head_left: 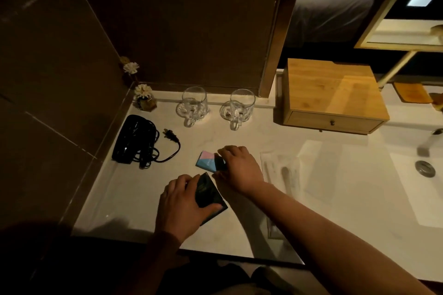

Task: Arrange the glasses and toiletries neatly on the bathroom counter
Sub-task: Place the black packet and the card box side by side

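Hands work at six o'clock on the worktop (134, 189): left hand (182, 203) fingers closed on dark box (208, 193), right hand (239, 167) pinching pastel box (206, 160). Both boxes look light, stiff; hold their edges.

Two hands work over a pale bathroom counter (134, 194) in dim light. The left hand (182, 201) grips a dark packet (208, 193) lying on the surface; the right hand (237, 167) closes on a pink-and-blue packet (205, 159) just beyond it. Two glass mugs (194, 103) (241, 105) stand upright side by side on clear coasters near the back wall, handles toward the camera. A black hair dryer (130, 139) with coiled cord lies at left, below a small flower diffuser (145, 99). A wooden drawer box (332, 96) sits beside the sink (422, 189).
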Available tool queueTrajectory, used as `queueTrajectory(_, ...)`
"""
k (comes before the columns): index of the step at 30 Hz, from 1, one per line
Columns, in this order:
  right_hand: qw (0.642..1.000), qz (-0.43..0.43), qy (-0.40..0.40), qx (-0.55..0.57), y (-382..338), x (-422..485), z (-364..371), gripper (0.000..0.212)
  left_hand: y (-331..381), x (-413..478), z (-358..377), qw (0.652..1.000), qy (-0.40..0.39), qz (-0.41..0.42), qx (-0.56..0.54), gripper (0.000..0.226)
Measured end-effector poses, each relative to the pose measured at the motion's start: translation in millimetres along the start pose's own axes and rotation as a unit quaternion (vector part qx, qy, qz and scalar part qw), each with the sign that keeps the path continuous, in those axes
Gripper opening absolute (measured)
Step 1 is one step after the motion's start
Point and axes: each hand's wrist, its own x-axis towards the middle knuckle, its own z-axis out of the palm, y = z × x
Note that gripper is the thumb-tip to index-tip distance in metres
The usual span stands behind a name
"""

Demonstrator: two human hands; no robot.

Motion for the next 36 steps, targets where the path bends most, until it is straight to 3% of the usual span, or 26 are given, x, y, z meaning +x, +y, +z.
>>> queueTrajectory(5, 1.000, -0.013, 0.008, -0.014, 3.6, -3.0, 8.4, 0.024, -8.4, -5.6, 4.5, 0.998, -0.019, 0.037, 0.036, 0.096)
queueTrajectory(11, 0.997, 0.062, 0.044, 0.028, 20.5, -34.9, -4.2, 0.033, -13.2, 6.5, 9.3, 0.997, -0.048, 0.068, 0.007, 0.088)
queueTrajectory(17, 0.994, 0.102, 0.029, -0.016, 26.6, -46.6, -5.5, 0.030, -6.0, 35.8, 3.1, 0.993, -0.075, 0.083, -0.038, 0.070)
queueTrajectory(20, 0.991, 0.124, 0.040, -0.022, 26.3, -43.5, -6.6, 0.034, -9.2, 39.4, 0.3, 0.993, -0.049, 0.083, -0.070, 0.058)
queueTrajectory(27, 0.991, 0.120, 0.054, -0.028, 16.2, -42.3, -4.4, 0.056, -24.7, 36.5, 4.6, 0.994, -0.017, 0.096, -0.054, 0.052)
queueTrajectory(32, 0.993, 0.093, 0.060, -0.034, 15.4, -38.7, -3.7, 0.039, -24.6, 47.4, 10.4, 0.993, -0.040, 0.101, -0.043, 0.047)
queueTrajectory(36, 0.993, 0.110, 0.040, 0.002, 13.7, -37.9, -4.7, 0.053, -24.1, 54.7, 9.2, 0.992, -0.030, 0.114, -0.049, 0.042)
